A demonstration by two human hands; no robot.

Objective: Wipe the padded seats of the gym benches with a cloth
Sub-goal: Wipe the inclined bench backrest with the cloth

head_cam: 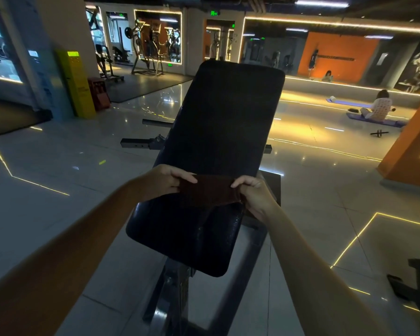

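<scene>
glossy tiled gym floor point(58, 154) under a black padded seat surface point(184, 238); above its far end the left hand point(172, 178) and right hand point(252, 192) each pinch an end of a dark brown cloth point(211, 192), before the raised black padded backrest point(226, 112).

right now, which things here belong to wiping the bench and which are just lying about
In the job: brown cloth, held by left grip and right grip; bench seat pad; bench back pad.
Lying about: yellow kiosk, red crate, purple mat.
</scene>
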